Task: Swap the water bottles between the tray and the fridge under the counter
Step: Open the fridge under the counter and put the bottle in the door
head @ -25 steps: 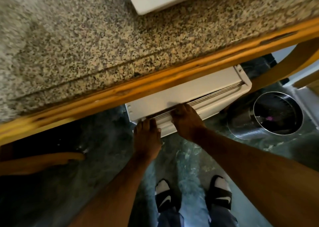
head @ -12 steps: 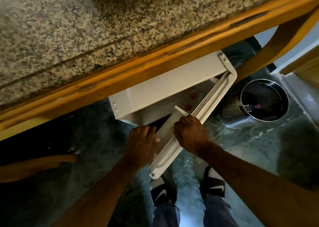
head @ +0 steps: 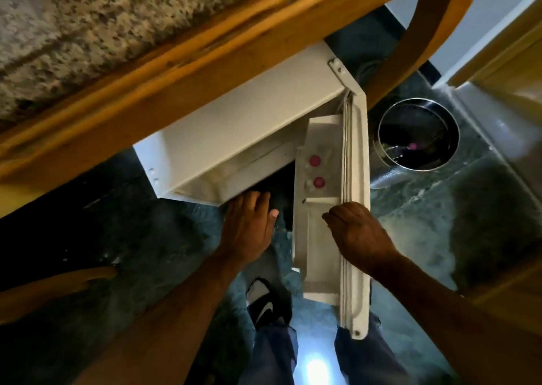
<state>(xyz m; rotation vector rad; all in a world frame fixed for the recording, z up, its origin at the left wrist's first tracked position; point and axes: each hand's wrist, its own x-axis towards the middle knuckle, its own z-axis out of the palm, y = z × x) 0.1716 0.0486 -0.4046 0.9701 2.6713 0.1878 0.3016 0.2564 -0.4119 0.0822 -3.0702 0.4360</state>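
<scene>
A small white fridge (head: 234, 126) sits under the granite counter (head: 88, 27). Its door (head: 331, 208) stands swung wide toward me, hinged at the right. Two water bottles with pink caps (head: 315, 160) (head: 318, 182) stand in the door shelf. My right hand (head: 357, 232) rests on the door's top edge, fingers curled over it. My left hand (head: 249, 226) hangs with fingers apart at the fridge's front opening, holding nothing. The fridge interior is dark and hidden. No tray is in view.
A wooden edge (head: 205, 56) trims the counter. A steel bin (head: 416, 135) stands on the floor right of the door. A curved wooden leg (head: 425, 41) rises behind it. My feet in black sandals (head: 264, 305) stand below the door.
The fridge door went from shut to wide open, swinging out toward me on its right hinge. My right hand rode with it; my left hand let go and stayed by the opening.
</scene>
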